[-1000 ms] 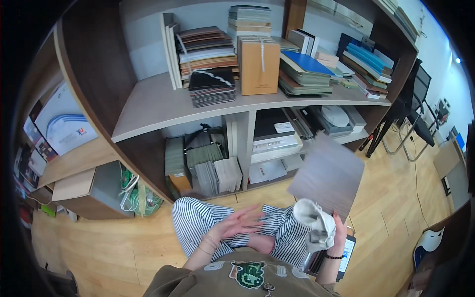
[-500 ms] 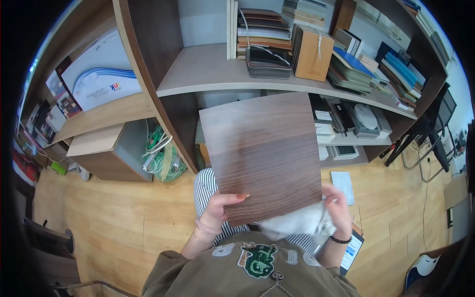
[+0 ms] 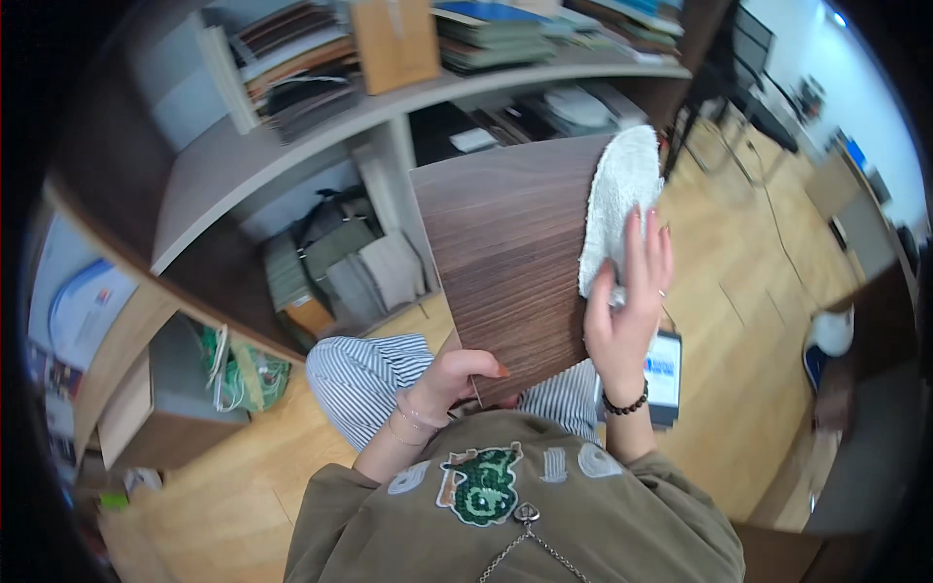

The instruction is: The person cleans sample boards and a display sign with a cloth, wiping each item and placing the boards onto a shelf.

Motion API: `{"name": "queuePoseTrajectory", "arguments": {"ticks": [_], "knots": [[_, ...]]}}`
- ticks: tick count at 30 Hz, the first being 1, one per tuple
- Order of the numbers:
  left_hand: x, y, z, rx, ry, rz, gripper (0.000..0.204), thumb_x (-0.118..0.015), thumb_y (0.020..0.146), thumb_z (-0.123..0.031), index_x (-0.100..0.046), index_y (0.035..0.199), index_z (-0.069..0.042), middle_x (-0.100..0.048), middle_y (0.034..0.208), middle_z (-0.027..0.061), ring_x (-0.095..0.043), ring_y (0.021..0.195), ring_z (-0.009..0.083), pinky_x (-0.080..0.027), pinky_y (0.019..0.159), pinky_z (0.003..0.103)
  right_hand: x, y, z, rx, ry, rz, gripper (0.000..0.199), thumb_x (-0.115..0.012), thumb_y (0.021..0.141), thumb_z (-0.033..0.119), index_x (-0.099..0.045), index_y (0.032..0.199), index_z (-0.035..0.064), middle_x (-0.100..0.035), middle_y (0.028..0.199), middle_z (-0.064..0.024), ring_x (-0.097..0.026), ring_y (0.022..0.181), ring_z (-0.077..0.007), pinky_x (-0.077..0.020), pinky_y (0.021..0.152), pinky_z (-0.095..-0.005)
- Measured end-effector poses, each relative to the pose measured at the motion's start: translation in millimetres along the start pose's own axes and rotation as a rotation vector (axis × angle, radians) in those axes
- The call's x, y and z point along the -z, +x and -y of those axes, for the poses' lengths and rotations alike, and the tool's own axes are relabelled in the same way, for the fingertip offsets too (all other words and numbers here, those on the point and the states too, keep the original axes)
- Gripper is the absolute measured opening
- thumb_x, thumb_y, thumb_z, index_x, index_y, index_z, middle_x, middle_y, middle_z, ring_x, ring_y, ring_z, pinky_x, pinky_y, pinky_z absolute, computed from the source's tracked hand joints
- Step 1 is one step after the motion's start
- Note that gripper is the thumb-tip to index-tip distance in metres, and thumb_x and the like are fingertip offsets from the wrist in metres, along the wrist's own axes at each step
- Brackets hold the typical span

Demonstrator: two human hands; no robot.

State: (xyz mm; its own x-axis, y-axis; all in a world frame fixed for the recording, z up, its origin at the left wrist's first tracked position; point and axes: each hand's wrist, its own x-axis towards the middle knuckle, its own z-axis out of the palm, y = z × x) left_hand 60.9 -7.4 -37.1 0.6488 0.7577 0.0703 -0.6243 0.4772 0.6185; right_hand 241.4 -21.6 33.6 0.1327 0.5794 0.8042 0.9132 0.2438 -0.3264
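Your left hand (image 3: 455,377) is clamped on the near left corner of the wood-grain panel (image 3: 510,257), thumb flat on the face. Panel: thin, flat, roughly rectangular, dark brown, streaked grain running crosswise, slim pale edge on the left. It's raised in front of you, above your lap, tilted, covering part of the shelf unit (image 3: 400,219) behind.

Your right hand (image 3: 632,296) lies on the white cloth (image 3: 622,189), fingers extended and slightly apart, thumb bent in at the cloth's lower end. Can't tell if it grips or only presses. Cloth: long, rounded at the far end, nubby weave, lying along the panel's right edge.

Beaded bracelet (image 3: 625,400) on your right wrist: dark round beads. Your striped trousers (image 3: 364,379) are soft fabric, below the panel. Lit-screen device (image 3: 665,374), flat with a dark frame, near your right forearm.

Left side: green mesh bag (image 3: 260,374) with pale cables, beside an open cardboard box (image 3: 180,389). Floor (image 3: 758,335): pale wood planks.
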Motion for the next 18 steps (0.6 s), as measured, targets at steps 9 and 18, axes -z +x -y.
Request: {"name": "queuePoseTrajectory", "arguments": {"ticks": [9,18], "knots": [[-24.0,11.1,54.7,0.204,0.105,0.027,0.078,-0.049,0.051,0.008,-0.034,0.128,0.0,-0.047,0.12,0.0125,-0.045,0.113,0.0243,-0.041,0.089,0.032,58.0,-35.0,-17.6,0.233,0.227,0.311,0.051,-0.045,0.064,-0.009,-0.055,0.113,-0.0007,-0.053,0.117,-0.0193,-0.046,0.115,-0.0336,-0.0332,0.097,-0.0402],[-24.2,-15.9,59.0,0.248,0.165,0.175,0.079,-0.051,0.049,0.006,-0.036,0.126,0.0,-0.048,0.119,0.0122,-0.046,0.111,0.0243,-0.041,0.09,0.031,56.7,-57.4,5.8,0.409,0.444,0.316,0.049,-0.044,0.06,-0.01,-0.059,0.106,0.0005,-0.053,0.117,-0.0196,-0.049,0.112,-0.034,-0.0387,0.093,-0.0403]]}}
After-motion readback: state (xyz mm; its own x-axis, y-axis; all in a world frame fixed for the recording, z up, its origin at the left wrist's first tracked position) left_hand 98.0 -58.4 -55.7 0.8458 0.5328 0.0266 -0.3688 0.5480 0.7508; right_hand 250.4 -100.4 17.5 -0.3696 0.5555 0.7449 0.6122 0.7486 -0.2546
